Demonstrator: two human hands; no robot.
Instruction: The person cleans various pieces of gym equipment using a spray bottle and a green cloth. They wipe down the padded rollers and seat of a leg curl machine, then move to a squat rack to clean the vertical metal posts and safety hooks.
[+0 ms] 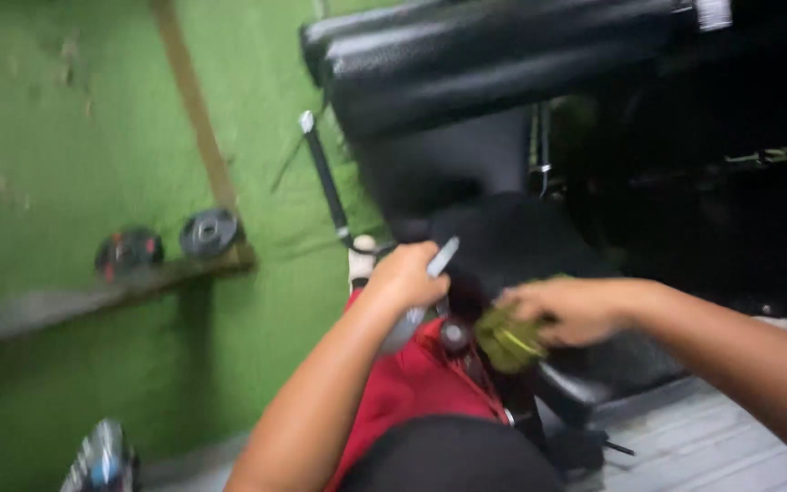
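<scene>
My left hand [404, 275] is closed around a grey tool with a slim metal tip [423, 293], held just above a red part [407, 383] of the machine. My right hand [565, 308] presses a crumpled green cloth [506, 339] against the black machine body [503, 237]. The two hands are close together, a small dark round knob [454, 335] lying between them. The picture is blurred by motion.
A long black padded roll [503, 55] runs across the top. A thin black lever with a silver end [322, 169] stands left of the machine. Two round weight discs [170, 241] rest on a ledge of the green wall. Grey floor [730, 437] lies at lower right.
</scene>
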